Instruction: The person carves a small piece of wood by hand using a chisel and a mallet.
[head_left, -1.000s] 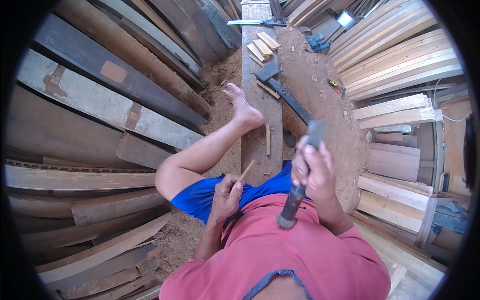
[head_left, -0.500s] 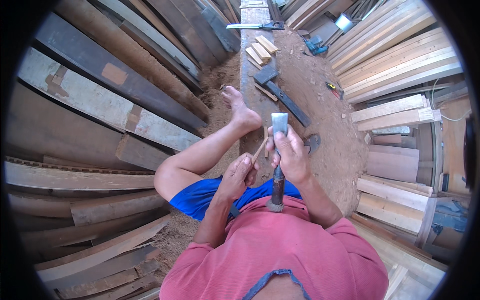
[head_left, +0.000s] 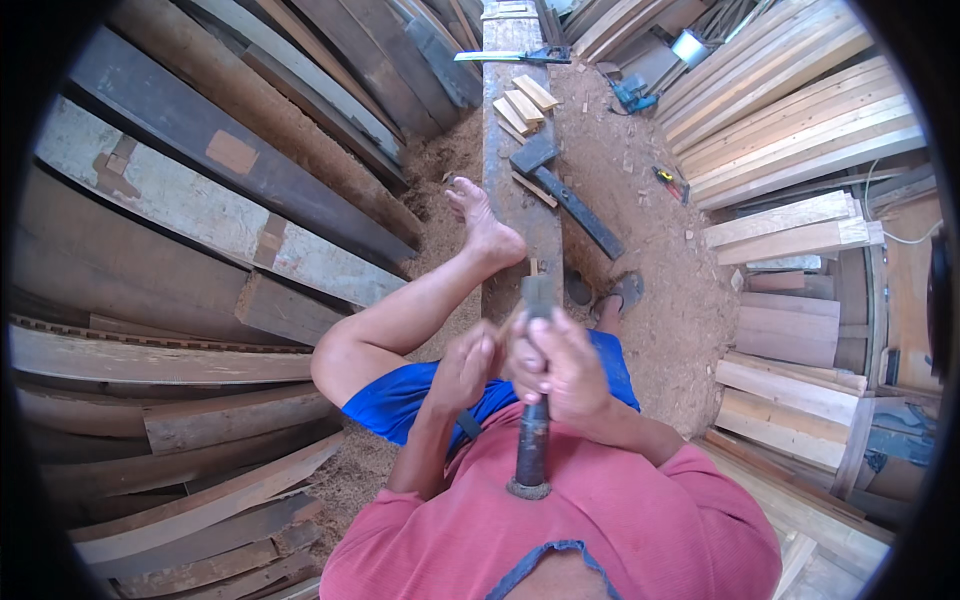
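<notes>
My right hand [head_left: 562,368] is wrapped round a large chisel [head_left: 532,450] with a wide metal blade and a dark handle. Its blade points away from me, and the frayed butt end rests against my shirt. Close beside it, my left hand [head_left: 466,366] is closed on a thin wooden stick [head_left: 514,326], which meets the chisel near the blade. Motion blurs the stick and the blade, and my fingers cover most of the stick. Beyond my hands, a dark wooden mallet [head_left: 580,212] lies across the right edge of the narrow bench [head_left: 500,250].
Several small wood pieces [head_left: 524,104] and a handsaw [head_left: 515,56] lie farther up the bench. My bare foot [head_left: 492,238] rests against its left side. Boards [head_left: 320,255] line the left, with stacked planks [head_left: 800,130] on the right. A blue power tool [head_left: 632,94] sits on the shaving-strewn ground.
My right hand has drawn the chisel toward me and slightly left, its butt now higher on my shirt. The stick has come closer in with my left hand.
</notes>
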